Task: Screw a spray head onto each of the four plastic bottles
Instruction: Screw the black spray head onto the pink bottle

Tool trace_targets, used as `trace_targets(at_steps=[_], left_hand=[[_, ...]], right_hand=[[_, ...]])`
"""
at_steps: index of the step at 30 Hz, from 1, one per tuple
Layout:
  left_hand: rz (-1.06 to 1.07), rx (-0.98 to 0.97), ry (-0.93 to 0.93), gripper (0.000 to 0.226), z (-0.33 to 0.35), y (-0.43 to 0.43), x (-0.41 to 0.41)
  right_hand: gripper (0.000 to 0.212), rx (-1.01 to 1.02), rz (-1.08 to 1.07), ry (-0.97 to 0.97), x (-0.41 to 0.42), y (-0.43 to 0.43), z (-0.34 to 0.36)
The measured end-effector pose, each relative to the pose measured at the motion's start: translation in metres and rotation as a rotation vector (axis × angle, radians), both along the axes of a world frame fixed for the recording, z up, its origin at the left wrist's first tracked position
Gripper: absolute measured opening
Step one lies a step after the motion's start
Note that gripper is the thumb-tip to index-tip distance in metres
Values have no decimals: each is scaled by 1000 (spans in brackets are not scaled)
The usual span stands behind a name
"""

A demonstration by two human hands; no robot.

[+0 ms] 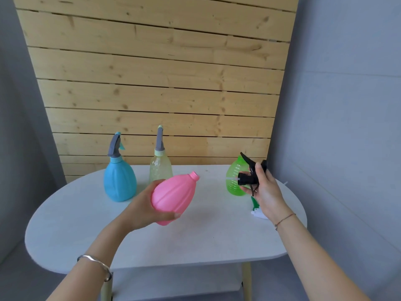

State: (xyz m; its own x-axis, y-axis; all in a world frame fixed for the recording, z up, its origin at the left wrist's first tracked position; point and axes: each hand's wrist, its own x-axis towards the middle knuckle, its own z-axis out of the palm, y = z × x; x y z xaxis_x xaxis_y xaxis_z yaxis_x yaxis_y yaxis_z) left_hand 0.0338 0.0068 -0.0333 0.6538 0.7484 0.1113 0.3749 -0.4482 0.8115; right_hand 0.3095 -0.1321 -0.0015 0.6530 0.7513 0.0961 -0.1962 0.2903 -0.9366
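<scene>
My left hand [142, 206] grips a pink bottle [173, 197] above the table, tilted with its bare neck pointing up and to the right. My right hand [265, 191] holds a black spray head [249, 173] in the air, its collar facing left toward the pink bottle. Behind that hand stands a green bottle [233, 180], partly hidden. A blue bottle [119, 181] with a grey spray head stands at the back left. Beside it a pale yellow clear bottle [160, 168] also carries a grey spray head.
The white oval table [195, 235] holds everything. A green and white spray head [256, 210] lies on it under my right wrist. A wooden slat panel [156, 83] stands behind the table, with grey walls on both sides.
</scene>
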Motion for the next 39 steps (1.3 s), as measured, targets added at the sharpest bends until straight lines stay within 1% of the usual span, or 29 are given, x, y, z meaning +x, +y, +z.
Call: trace_targets(at_steps=[3,6,9,13,17,21,23,24,27,28,30,32,34,36,37,39], left_hand=[[-83,39,79,95,0,-5,2],[-145,38,85,90,2,-12,7],[-180,16,83,89,4,-17,11],[-160,-7,94,95,6,-15,6],[-161,-45,107,100,10,-11,-1],[-169,-75,118,99,15,-9,-8],[-162,-135,64,98,17,-8,-12],[-141,-194,-2,100,19,-8,-14],[-1,-446,-353,111,25,-7,-15],[38,-518,-454,109,26,-6,-13],[87,-625,-548,91,26,-5,-8],[124,-719,-539,79,25,-7,-5],[103,-762,-437,75,23,-10,-6],[69,-729,-285,80,22,-11,-7],[51,-687,-261,79,22,-11,-9],[-18,-617,-350,80,22,-10,-11]], right_hand=[[20,-84,32,-84,-6,1,1],[22,-147,112,-149,-22,6,-2],[19,-180,186,-185,-41,16,-3],[16,-172,247,-246,-48,23,1],[37,-152,379,-277,-49,27,2],[47,-150,441,-293,-53,30,2],[48,-129,423,-319,-53,31,5],[48,-94,401,-317,-53,32,7],[46,41,357,-276,-55,33,14],[42,71,350,-289,-59,34,15],[33,114,314,-305,-69,38,12],[28,128,275,-274,-76,41,9],[25,120,252,-266,-80,43,7],[22,104,228,-263,-81,43,5],[20,96,218,-245,-80,44,4],[17,82,207,-172,-78,45,2]])
